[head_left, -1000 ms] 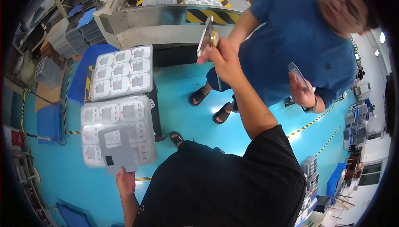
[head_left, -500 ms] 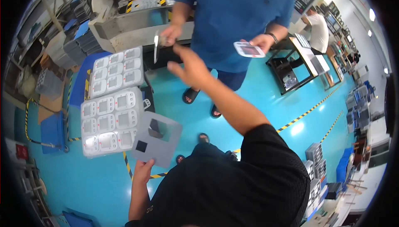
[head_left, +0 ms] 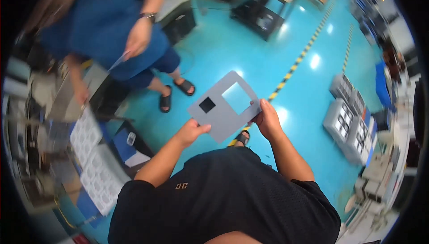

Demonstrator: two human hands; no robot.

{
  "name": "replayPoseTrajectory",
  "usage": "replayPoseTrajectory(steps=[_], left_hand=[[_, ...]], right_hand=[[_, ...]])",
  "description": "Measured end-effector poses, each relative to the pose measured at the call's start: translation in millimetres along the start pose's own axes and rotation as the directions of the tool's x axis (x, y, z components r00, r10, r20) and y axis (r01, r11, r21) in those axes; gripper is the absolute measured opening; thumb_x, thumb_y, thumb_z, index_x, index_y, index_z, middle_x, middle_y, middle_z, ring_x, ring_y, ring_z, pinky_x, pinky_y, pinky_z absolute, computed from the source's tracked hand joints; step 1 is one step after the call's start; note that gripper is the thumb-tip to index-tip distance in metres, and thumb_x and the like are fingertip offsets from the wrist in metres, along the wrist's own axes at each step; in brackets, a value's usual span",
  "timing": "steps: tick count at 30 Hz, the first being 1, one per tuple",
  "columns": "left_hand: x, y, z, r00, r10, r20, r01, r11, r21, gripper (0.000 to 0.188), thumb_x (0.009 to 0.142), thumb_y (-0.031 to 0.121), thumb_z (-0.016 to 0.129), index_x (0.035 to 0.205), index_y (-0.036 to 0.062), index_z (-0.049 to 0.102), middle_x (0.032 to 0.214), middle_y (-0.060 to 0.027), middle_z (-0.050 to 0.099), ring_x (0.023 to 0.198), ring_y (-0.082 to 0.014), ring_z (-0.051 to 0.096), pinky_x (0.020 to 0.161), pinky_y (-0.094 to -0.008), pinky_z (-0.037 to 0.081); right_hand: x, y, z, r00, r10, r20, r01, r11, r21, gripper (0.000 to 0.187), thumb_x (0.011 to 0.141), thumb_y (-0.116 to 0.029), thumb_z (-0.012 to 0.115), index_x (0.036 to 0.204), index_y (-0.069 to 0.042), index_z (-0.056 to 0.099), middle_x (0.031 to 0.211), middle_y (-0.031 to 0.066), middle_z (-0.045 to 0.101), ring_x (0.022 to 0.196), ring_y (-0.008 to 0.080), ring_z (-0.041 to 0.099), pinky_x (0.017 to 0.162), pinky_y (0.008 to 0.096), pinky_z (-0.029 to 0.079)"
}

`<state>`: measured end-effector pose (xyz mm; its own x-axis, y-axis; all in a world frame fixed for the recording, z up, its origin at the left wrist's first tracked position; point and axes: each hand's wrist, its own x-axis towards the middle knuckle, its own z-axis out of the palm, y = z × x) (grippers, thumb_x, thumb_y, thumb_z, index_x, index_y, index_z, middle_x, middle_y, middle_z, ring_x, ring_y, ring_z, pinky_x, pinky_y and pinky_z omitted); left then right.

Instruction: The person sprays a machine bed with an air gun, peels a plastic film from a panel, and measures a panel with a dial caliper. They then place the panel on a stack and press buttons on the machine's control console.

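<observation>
A flat grey panel (head_left: 219, 121) with a large square opening and a smaller dark square is held out in front of me, tilted. My left hand (head_left: 192, 133) pinches its lower left edge, thumb on top. At the panel's right end my right hand (head_left: 267, 118) grips the edge, thumb up and fingers beneath. Through the large opening the blue-green floor (head_left: 299, 89) shows.
A person in a blue shirt (head_left: 107, 20) stands ahead at left, holding a thin flat piece (head_left: 117, 62). Trays of white parts (head_left: 95, 159) lie at the left. A dark-framed table (head_left: 257, 13) stands far ahead; stacked grey trays (head_left: 342, 121) sit at the right.
My view has swung to the right, away from the trays and the person. My right hand has come back from its reach toward the person and taken hold of the panel's right end.
</observation>
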<state>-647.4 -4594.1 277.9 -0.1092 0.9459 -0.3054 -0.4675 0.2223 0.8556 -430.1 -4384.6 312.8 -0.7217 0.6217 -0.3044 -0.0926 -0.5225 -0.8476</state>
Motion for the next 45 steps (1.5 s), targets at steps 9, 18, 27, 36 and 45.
replayPoseTrajectory(steps=[9,18,27,36,45], left_hand=[[331.0,84.0,149.6,0.958,-0.044,0.282,0.081,0.989,-0.124,0.041,0.095,0.017,0.06,0.132,0.0013,0.049,0.123,-0.0095,0.06,0.11,-0.0212,0.06,0.092,-0.0405,0.049],[658.6,141.1,216.0,0.95,-0.128,0.286,0.173,0.975,-0.137,0.042,0.096,0.016,0.058,0.133,0.0012,0.044,0.114,-0.0115,0.063,0.096,-0.0213,0.065,0.076,-0.0355,0.054],[999.7,213.1,354.7,0.86,-0.323,0.395,0.28,0.946,0.164,0.052,0.093,0.011,0.06,0.139,0.0055,0.036,0.118,-0.0093,0.06,0.101,-0.0197,0.063,0.083,-0.0351,0.055],[1350.4,247.1,568.0,0.725,-0.467,0.506,0.053,0.77,0.635,0.082,0.095,0.029,0.063,0.155,0.0074,0.011,0.155,-0.0221,0.025,0.139,-0.0357,0.034,0.11,-0.0448,0.034],[1682.7,285.3,717.6,0.769,-0.463,0.442,0.429,0.885,0.18,0.045,0.104,0.032,0.045,0.139,0.0038,0.041,0.132,-0.0111,0.053,0.121,-0.0243,0.054,0.098,-0.0412,0.046]], right_hand=[[67.5,-166.4,-236.7,0.927,-0.056,-0.371,0.122,0.98,0.157,0.024,0.102,-0.027,0.048,0.106,-0.006,0.057,0.095,0.0075,0.064,0.082,0.0192,0.064,0.071,0.0373,0.054],[248.5,-289.2,-438.9,0.915,-0.064,-0.399,0.198,0.931,0.306,0.039,0.104,-0.038,0.039,0.122,-0.005,0.05,0.099,0.0148,0.065,0.088,0.0251,0.066,0.072,0.0402,0.054],[414.4,-438.0,-580.4,0.772,-0.098,-0.628,0.238,0.961,0.142,0.025,0.097,-0.013,0.056,0.117,0.001,0.051,0.103,0.0106,0.065,0.091,0.019,0.065,0.074,0.032,0.053],[576.2,-682.8,-862.9,0.644,-0.487,-0.589,-0.118,0.698,-0.706,0.02,0.093,-0.018,0.059,0.106,-0.003,0.056,0.076,0.0184,0.066,0.07,0.0307,0.068,0.06,0.0404,0.052],[799.2,-901.2,-1102.5,0.886,-0.412,-0.212,-0.101,0.274,-0.956,0.029,0.087,-0.025,0.065,0.105,-0.004,0.055,0.087,0.0186,0.066,0.08,0.038,0.066,0.069,0.0477,0.053]])
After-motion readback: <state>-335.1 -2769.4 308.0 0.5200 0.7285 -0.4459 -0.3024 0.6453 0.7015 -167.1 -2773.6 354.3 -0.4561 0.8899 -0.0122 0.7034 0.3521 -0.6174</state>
